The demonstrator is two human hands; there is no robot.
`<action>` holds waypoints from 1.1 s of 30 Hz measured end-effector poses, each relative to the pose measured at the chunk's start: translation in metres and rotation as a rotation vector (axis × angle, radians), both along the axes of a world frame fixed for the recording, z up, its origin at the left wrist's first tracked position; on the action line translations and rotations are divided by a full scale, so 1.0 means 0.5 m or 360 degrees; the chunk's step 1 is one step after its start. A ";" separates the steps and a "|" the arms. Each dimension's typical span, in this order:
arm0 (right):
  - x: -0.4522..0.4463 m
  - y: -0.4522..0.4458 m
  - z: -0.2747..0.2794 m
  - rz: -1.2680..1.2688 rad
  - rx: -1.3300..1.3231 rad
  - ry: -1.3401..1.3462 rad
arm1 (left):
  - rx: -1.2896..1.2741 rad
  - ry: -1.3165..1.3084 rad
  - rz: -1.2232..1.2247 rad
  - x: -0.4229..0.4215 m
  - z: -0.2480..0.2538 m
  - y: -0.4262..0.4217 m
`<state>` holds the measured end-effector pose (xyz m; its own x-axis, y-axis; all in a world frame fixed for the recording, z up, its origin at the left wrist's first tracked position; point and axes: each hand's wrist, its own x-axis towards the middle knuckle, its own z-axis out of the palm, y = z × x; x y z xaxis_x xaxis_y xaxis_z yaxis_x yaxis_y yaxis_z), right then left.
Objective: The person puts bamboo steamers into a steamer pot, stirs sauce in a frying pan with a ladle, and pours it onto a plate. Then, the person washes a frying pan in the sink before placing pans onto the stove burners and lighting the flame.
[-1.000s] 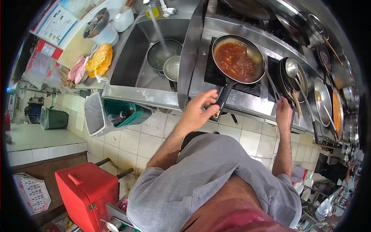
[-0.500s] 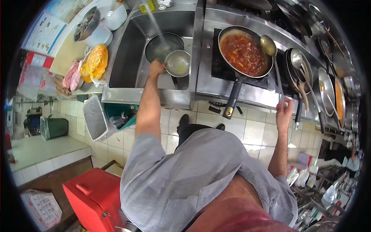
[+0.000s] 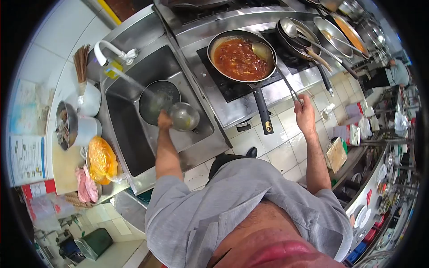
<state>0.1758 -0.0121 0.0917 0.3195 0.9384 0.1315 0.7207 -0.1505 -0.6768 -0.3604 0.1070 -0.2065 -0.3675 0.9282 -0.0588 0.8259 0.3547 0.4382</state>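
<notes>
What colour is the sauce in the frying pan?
Red-orange sauce, seen best in the head view.

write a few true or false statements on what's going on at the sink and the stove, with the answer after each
1. The right hand grips the ladle by its handle. True.
2. The left hand is over the frying pan. False: it is in the sink, beside the small metal bowl.
3. Red sauce fills much of the pan on the stove. True.
4. No water is running. False: it pours from the tap into the dark pan.
5. The yellow bag is outside the sink. True.
</notes>
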 end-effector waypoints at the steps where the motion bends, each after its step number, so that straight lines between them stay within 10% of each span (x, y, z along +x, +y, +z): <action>1: -0.006 -0.001 0.014 -0.0038 -0.0081 0.0035 | -0.0044 -0.0131 -0.0053 -0.035 0.028 -0.016; 4: -0.002 -0.009 0.023 0.0046 -0.0133 0.0039 | -0.0469 -0.0014 -0.0126 -0.059 0.221 -0.083; 10: 0.015 -0.001 0.065 0.0298 -0.0254 -0.0028 | -0.0749 0.0286 -0.0097 -0.179 0.108 -0.159; 16: 0.011 0.067 0.080 0.0563 -0.0375 -0.0266 | 0.0578 -0.0335 -0.0128 0.065 0.312 -0.197; 19: -0.009 0.114 0.043 0.0584 -0.0569 0.0130 | 0.0866 -0.0719 -0.0057 0.252 0.504 -0.221; 21: -0.018 0.137 0.026 0.0318 -0.0903 0.1609 | 0.0978 -0.0969 0.0002 0.336 0.579 -0.227; 24: -0.024 0.143 0.009 0.0220 -0.0839 0.2010 | 0.1455 -0.1084 -0.0304 0.416 0.639 -0.235; 26: -0.016 0.140 0.012 0.0312 -0.0782 0.1981 | 0.1473 -0.0941 -0.0454 0.454 0.667 -0.243; 29: -0.003 0.147 0.003 0.0584 -0.0084 0.0243 | 0.1554 -0.0751 -0.0629 0.497 0.669 -0.246; 33: 0.029 0.154 -0.003 0.0631 0.0128 -0.0411 | 0.1501 -0.0412 -0.0770 0.547 0.666 -0.255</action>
